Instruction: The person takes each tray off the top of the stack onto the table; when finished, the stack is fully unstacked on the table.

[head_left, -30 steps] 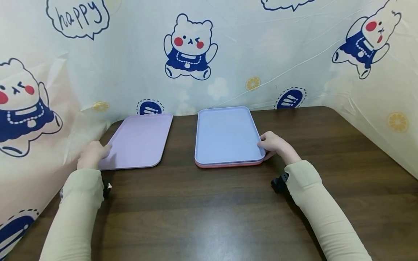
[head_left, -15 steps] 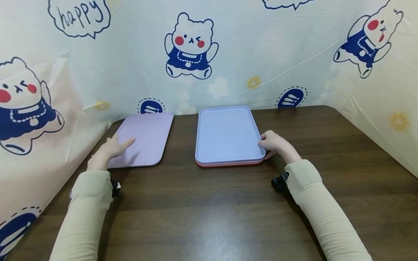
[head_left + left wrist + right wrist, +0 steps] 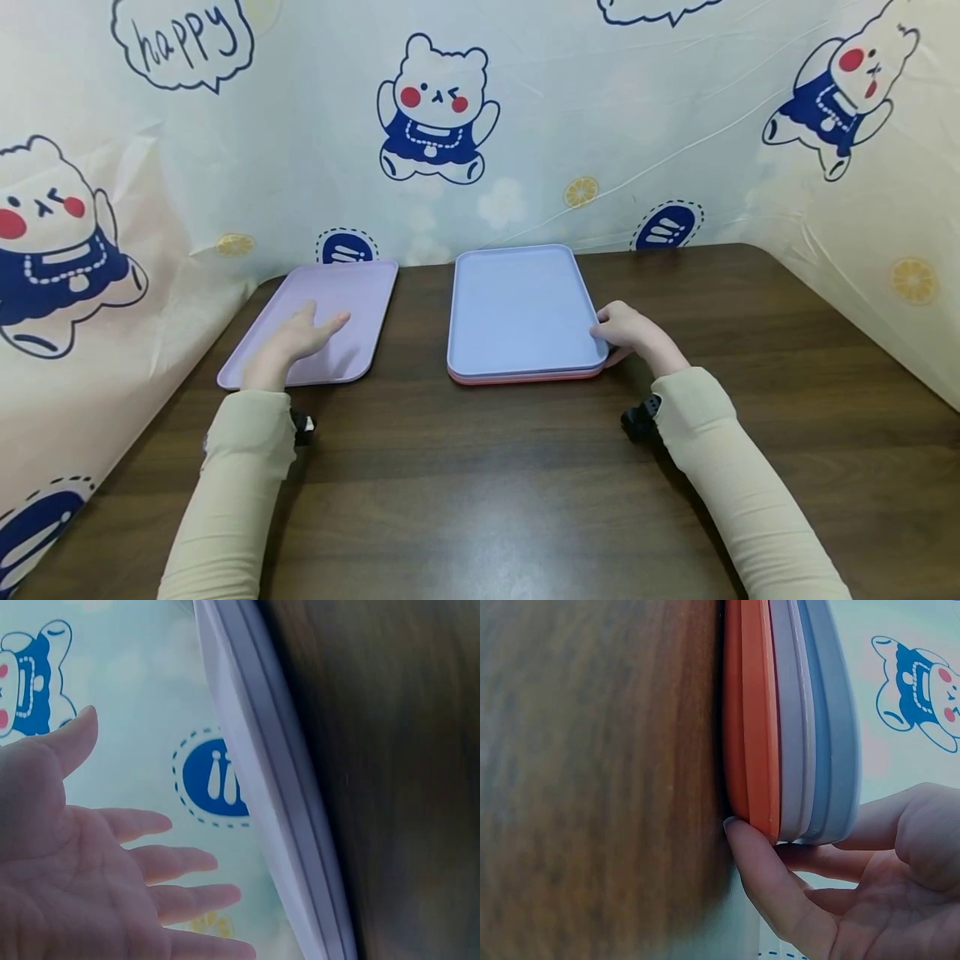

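Observation:
A lilac tray point(image 3: 341, 304) lies flat at the table's back left. My left hand point(image 3: 300, 337) is over its near half with fingers straight and spread; I cannot tell if it touches. The left wrist view shows the open palm point(image 3: 112, 877) beside the tray's rim point(image 3: 277, 810). At the centre sits a stack of trays with a blue tray point(image 3: 517, 308) on top and an orange one point(image 3: 525, 377) at the bottom. My right hand point(image 3: 626, 329) grips the stack's right edge. In the right wrist view its thumb point(image 3: 761, 870) is under the orange tray point(image 3: 750, 712) and its fingers are over the blue one point(image 3: 829, 712).
The dark wooden table point(image 3: 487, 483) is walled at the back and both sides by a plastic sheet printed with cartoon bears point(image 3: 438, 108). The lilac tray's far end lies close to the back sheet. A gap of bare wood point(image 3: 420, 325) separates the tray from the stack.
My left hand has left the lilac tray's left edge and moved right over the tray, its fingers now straight. The right hand and the stack have not moved.

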A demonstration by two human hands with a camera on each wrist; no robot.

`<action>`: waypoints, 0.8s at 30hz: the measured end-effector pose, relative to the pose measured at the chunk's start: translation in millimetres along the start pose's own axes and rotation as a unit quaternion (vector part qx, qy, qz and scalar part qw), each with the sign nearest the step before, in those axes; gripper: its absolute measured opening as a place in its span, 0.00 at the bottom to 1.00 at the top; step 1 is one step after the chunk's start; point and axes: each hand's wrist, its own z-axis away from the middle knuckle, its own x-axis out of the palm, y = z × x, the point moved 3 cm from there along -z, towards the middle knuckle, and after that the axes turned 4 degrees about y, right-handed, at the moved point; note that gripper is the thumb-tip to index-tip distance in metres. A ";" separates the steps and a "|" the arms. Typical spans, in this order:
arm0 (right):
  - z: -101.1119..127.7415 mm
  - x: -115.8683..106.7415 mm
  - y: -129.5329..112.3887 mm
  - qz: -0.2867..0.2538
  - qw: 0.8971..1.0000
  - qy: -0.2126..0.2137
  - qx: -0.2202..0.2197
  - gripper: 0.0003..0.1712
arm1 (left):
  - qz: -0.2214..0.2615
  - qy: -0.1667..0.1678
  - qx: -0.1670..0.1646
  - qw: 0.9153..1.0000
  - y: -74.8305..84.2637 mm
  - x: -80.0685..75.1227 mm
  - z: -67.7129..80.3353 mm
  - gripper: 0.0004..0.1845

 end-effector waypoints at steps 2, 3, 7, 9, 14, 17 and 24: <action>-0.3 0.2 0.4 0.003 1.000 -0.001 0.002 0.21 | -0.003 -0.006 0.002 1.000 5.5 3.9 0.3 0.51; -0.5 0.2 0.7 0.005 1.000 -0.001 0.002 0.21 | -0.005 -0.007 0.003 1.000 8.3 5.8 0.3 0.51; -0.8 0.1 1.4 0.009 1.000 -0.002 0.005 0.21 | -0.002 -0.018 0.004 1.000 18.8 13.9 -1.5 0.49; -0.9 0.2 1.2 0.005 1.000 -0.001 0.003 0.20 | 0.003 -0.022 0.005 1.000 24.6 17.4 -2.8 0.49; -1.9 2.1 1.1 -0.006 1.000 -0.003 -0.002 0.21 | 0.015 -0.031 0.014 0.999 38.1 24.6 -5.3 0.48; -1.4 2.8 0.4 -0.006 1.000 -0.006 -0.001 0.21 | 0.018 -0.036 0.014 0.999 44.0 28.7 -6.9 0.48; -0.7 0.1 0.0 -0.006 1.000 -0.005 0.001 0.21 | 0.031 -0.037 0.033 0.998 62.6 38.6 -13.6 0.46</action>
